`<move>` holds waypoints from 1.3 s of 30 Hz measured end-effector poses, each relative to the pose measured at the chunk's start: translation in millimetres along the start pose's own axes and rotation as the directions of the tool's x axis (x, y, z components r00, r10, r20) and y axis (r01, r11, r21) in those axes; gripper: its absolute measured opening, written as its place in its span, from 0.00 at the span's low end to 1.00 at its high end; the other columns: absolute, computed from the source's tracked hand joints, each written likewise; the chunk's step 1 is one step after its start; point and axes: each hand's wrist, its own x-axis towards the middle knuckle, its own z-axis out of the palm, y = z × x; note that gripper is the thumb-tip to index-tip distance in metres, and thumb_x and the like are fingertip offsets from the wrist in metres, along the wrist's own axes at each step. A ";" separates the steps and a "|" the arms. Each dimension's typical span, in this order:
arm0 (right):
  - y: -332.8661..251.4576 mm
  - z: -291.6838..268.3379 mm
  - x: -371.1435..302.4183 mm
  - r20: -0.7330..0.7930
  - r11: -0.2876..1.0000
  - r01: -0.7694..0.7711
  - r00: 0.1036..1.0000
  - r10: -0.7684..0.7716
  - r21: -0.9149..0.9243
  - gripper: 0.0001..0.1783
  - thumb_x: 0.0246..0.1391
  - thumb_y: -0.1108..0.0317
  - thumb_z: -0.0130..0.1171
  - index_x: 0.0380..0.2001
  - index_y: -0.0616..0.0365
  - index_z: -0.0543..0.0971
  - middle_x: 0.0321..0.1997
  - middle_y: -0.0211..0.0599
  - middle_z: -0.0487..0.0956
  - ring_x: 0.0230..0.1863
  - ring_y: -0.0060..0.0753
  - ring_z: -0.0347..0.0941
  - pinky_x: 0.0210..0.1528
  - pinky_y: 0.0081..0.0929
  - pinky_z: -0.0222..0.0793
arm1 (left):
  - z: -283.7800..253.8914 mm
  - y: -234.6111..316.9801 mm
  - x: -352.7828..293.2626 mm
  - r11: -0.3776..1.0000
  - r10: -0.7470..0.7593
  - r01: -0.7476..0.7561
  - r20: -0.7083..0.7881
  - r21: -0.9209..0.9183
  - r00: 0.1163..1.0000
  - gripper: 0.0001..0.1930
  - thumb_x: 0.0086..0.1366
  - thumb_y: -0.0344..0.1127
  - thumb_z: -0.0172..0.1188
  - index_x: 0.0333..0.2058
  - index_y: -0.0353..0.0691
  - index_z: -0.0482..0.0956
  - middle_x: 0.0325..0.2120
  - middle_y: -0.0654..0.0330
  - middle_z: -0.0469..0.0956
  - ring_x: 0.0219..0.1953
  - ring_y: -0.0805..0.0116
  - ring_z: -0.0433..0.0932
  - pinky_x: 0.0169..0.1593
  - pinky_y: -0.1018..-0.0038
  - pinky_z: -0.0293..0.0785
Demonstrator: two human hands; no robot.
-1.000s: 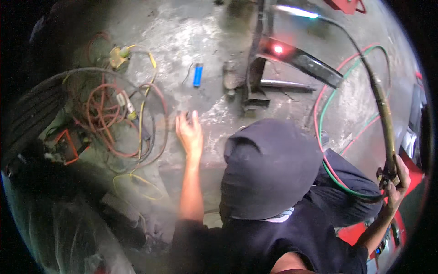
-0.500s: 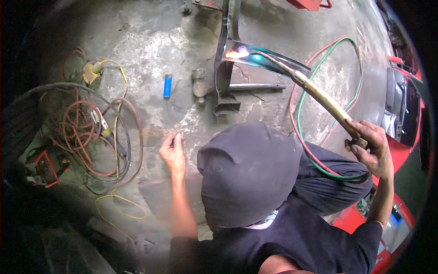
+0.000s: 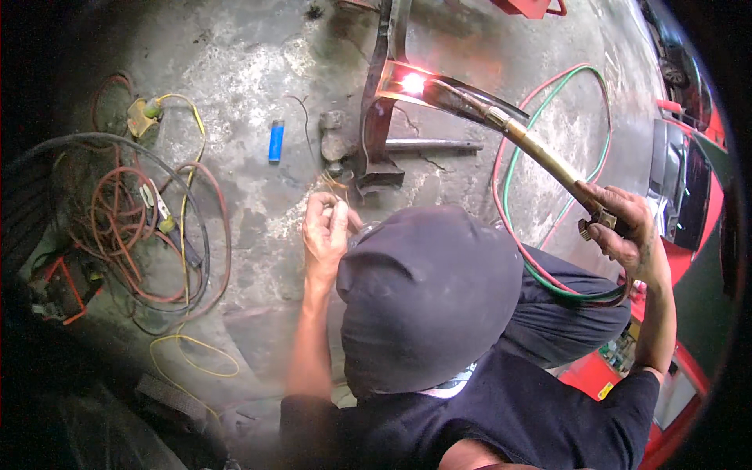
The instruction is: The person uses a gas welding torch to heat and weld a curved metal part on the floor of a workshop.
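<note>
My right hand (image 3: 627,231) grips a brass torch (image 3: 540,157) by its valve end. The torch tip points up and left at a metal frame (image 3: 376,129), where a bright white-pink glow (image 3: 413,81) burns on its flat crosspiece (image 3: 478,110). My left hand (image 3: 325,227) is pinched beside my knee (image 3: 431,298), with a thin wire (image 3: 309,133) running out from its fingertips; part of the hand is hidden. Beyond that hand a hammer head (image 3: 337,141) lies on the floor, and a blue lighter-like cylinder (image 3: 276,142) sits left of it.
Red and green hoses (image 3: 505,176) loop from the torch across the floor at the right. At left lie tangled red cables (image 3: 117,207), a black cable, a yellow cord and a clamp-like holder (image 3: 160,207). A metal bar (image 3: 435,146) lies under the frame. Red objects (image 3: 529,6) stand at the edges.
My left hand has moved right and a little away from me, closer to the frame, with the wire. The glow has turned from blue-green and orange to white-pink. The torch stays aimed at the crosspiece.
</note>
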 end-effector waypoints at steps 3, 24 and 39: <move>-8.7 -1.0 2.7 0.001 0.992 -0.095 0.995 0.096 0.085 0.31 0.51 0.67 0.66 0.60 0.60 0.77 0.30 0.35 0.76 0.23 0.22 0.70 0.25 0.24 0.65 | 3.1 -2.8 12.4 0.981 0.146 -0.142 -0.021 0.135 0.989 0.04 0.73 0.30 0.55 0.40 0.36 0.72 0.24 0.58 0.81 0.26 0.75 0.76 0.35 0.76 0.73; 1.7 -1.0 6.2 -0.006 0.992 -0.060 0.998 0.061 0.115 0.31 0.49 0.66 0.69 0.59 0.60 0.78 0.25 0.37 0.74 0.24 0.27 0.69 0.28 0.30 0.64 | -7.4 -35.8 55.1 0.730 0.316 -0.329 0.131 0.598 0.940 0.05 0.71 0.27 0.51 0.43 0.34 0.68 0.30 0.49 0.83 0.27 0.54 0.82 0.33 0.63 0.77; 1.9 -0.2 7.3 -0.014 0.995 -0.007 1.000 0.008 0.099 0.32 0.48 0.64 0.68 0.58 0.62 0.78 0.26 0.40 0.73 0.25 0.31 0.68 0.29 0.32 0.62 | -9.5 -21.7 70.2 0.486 0.582 -0.452 0.109 0.748 0.806 0.11 0.68 0.30 0.59 0.47 0.35 0.77 0.35 0.46 0.82 0.37 0.46 0.82 0.39 0.56 0.77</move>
